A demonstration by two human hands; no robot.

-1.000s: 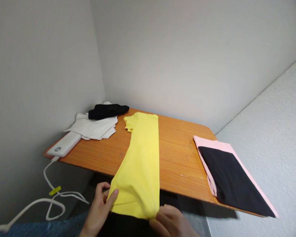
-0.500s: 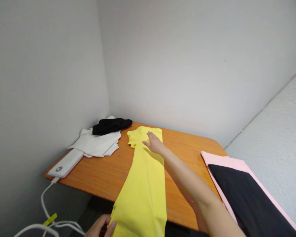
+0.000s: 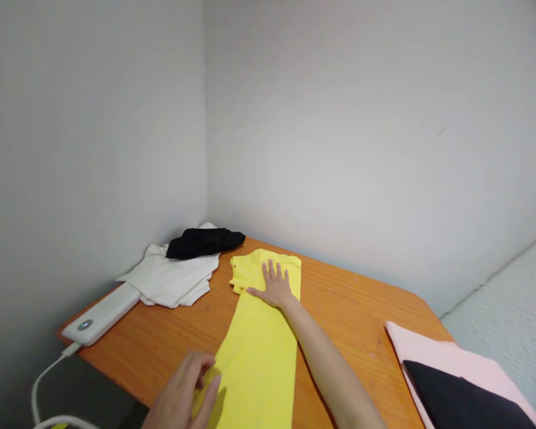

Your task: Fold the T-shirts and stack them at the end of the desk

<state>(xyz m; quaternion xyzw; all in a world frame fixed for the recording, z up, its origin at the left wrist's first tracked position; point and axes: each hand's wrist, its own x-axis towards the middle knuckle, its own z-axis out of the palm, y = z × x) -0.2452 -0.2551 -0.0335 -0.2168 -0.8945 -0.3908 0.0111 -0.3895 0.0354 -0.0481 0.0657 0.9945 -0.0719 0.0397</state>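
Note:
A yellow T-shirt, folded lengthwise into a long strip, lies across the wooden table, its sleeve end at the far side. My right hand rests flat on its upper part with fingers spread. At the strip's near left edge is my left hand, thumb and curled fingers apart, casting a shadow on the cloth. It appears to hold nothing. The shirt's near end runs out of view at the bottom.
White folded clothing with a black garment on top sits at the back left. A white power bank with a cable lies beside it. Pink cloth and black cloth lie at right. Walls border the table.
My right hand has come down flat on the shirt, fingers spread. My left hand has let go of the near edge and moved up and forward. The view has shifted slightly.

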